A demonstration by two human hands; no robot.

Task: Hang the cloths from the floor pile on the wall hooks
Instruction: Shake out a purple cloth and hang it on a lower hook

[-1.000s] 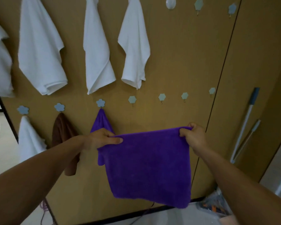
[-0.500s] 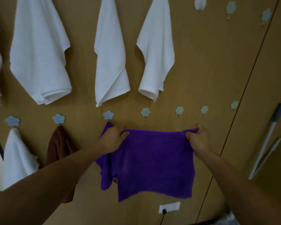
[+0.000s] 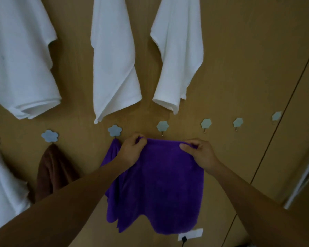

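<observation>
- My left hand (image 3: pixel 131 151) pinches the top left corner of the purple cloth (image 3: pixel 161 189), fingers curled round its bunched edge.
- My right hand (image 3: pixel 201 153) grips the top right edge, thumb on the front.
- The cloth hangs spread against the wooden wall (image 3: pixel 239 68), its top edge just below the hexagonal hook (image 3: pixel 162 126).
- A second purple cloth (image 3: pixel 112 150) hangs from the flower hook (image 3: pixel 114 130) beside my left hand, and a brown cloth (image 3: pixel 52 172) hangs further left.
- White cloths (image 3: pixel 114 59) hang above.

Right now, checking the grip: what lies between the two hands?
Head view: the top edge of the purple cloth stretches between the left hand and right hand, below a hexagon hook.
</observation>
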